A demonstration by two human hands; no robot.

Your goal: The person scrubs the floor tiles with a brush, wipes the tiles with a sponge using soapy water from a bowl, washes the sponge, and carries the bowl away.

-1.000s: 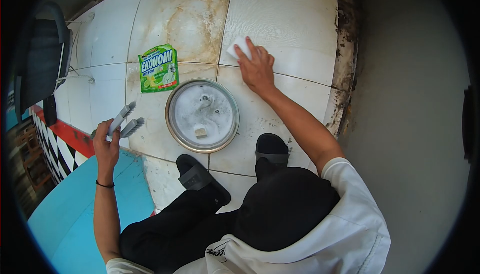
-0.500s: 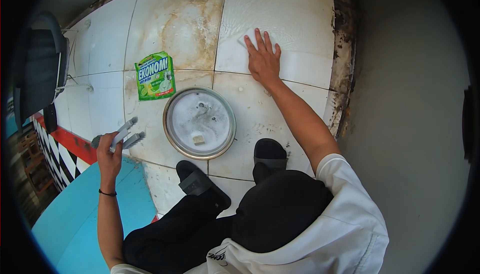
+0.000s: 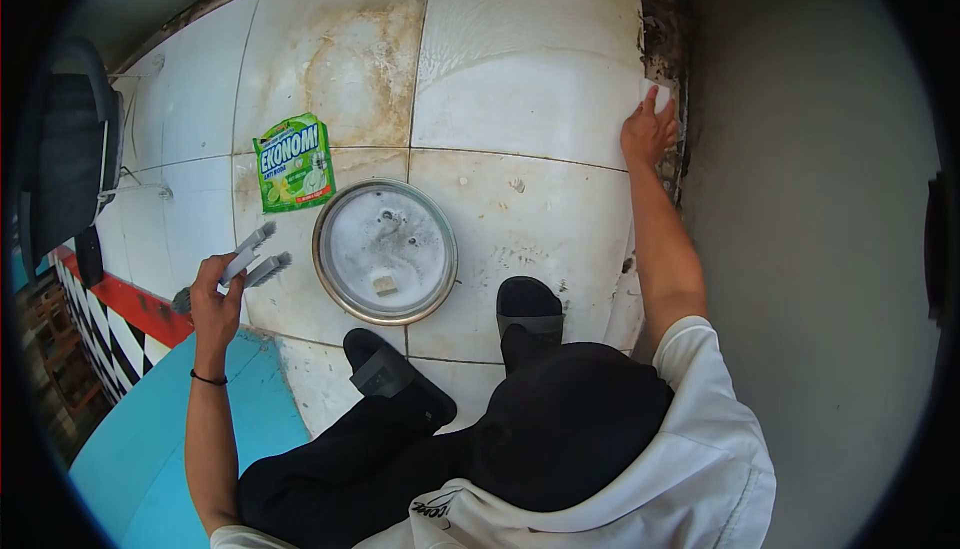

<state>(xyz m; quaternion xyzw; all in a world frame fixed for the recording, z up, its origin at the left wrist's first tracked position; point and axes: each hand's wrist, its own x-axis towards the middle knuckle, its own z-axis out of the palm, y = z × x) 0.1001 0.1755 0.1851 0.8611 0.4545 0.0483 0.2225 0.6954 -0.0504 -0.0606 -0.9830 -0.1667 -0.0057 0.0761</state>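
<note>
My left hand [image 3: 217, 299] is closed round grey-white brushes [image 3: 248, 254] with grey bristles, held above the floor at the left. My right hand [image 3: 649, 132] has its fingers on a white sponge or pad [image 3: 657, 96] at the right edge of the tiles, against the dark, dirty border. Between my hands stands a round metal basin [image 3: 450, 267] of foamy water, with a small pale block [image 3: 384, 286] in it. A green EKONOMI packet [image 3: 293, 165] lies on the tiles just behind the basin, to the left.
White floor tiles [image 3: 520, 99] look wet at the back right, and brown stains mark the tile [image 3: 335, 59] left of them. A grey wall [image 3: 810, 209] rises at the right. A black chair [image 3: 68, 159] stands at the left, near a red ledge [image 3: 140, 306]. My sandalled feet are below the basin.
My right hand has moved right with the white pad, from the middle of the tile to its right border. My left hand still holds the brushes. The view has shifted slightly.
</note>
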